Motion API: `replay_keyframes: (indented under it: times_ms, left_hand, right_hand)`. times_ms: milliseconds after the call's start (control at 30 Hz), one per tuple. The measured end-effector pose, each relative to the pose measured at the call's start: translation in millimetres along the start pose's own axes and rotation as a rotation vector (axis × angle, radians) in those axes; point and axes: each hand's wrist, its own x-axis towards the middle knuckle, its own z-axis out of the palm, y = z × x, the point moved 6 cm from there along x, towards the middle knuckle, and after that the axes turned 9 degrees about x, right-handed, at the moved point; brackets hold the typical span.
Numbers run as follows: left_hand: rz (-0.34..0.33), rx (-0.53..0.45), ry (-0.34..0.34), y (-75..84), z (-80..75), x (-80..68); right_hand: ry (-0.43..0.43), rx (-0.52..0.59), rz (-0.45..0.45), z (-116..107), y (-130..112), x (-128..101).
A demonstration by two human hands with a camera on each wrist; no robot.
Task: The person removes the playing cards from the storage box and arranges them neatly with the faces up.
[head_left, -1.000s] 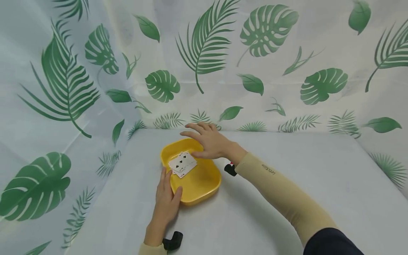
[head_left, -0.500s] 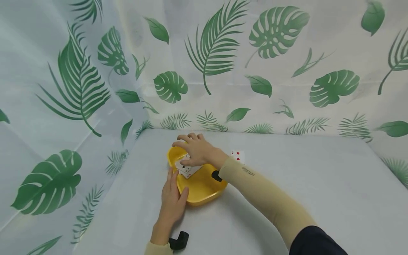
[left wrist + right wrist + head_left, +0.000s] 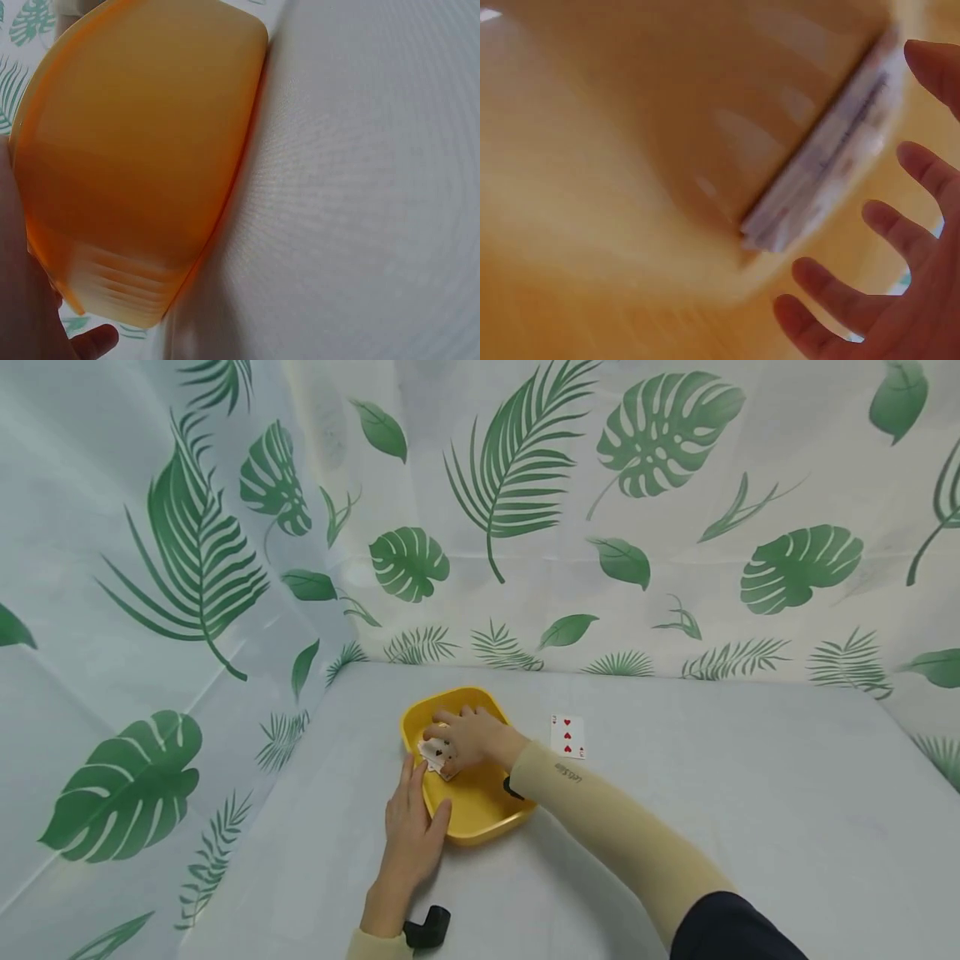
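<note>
Cards [image 3: 437,752] stacked in yellow tray [image 3: 480,814]; right hand [image 3: 468,739] over them, fingers spread, grasp unclear. Left hand [image 3: 412,835] flat at tray's 7 o'clock. Best: steady tray, pinch top card only.

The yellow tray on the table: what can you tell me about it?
The yellow tray is a shallow, rounded-corner dish that looks like glossy plastic. It sits flat on the grey table, near the back left corner. A small stack of cards lies inside it, under the right hand, which reaches in from above. The left hand rests against its near left rim. A lone heart card lies on the table just right of it, apart.
</note>
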Motion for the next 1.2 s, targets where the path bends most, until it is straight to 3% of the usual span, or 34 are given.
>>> replay_keyframes:
  times_ms: [200,433,700,967,1200]
  left_hand:
    - [-0.028,0.002,-0.027,-1.9,1.4,-0.2]
    - [-0.008,0.001,-0.012,-1.5,2.6,-0.6]
    - [-0.002,0.006,-0.005,0.0,-0.2,-0.3]
    - [-0.013,-0.005,-0.030,3.5,2.5,1.3]
    - [-0.012,-0.009,-0.017,0.7,1.9,-1.3]
  right_hand:
    - [-0.002,-0.028,0.014,10,2,8]
    - [0.037,-0.039,0.012,8,1,9]
    - [0.012,-0.021,-0.025,6,-4,9]
    - [-0.010,0.029,-0.024,0,1,1]
    - [0.050,0.044,-0.071,-12,-3,-7]
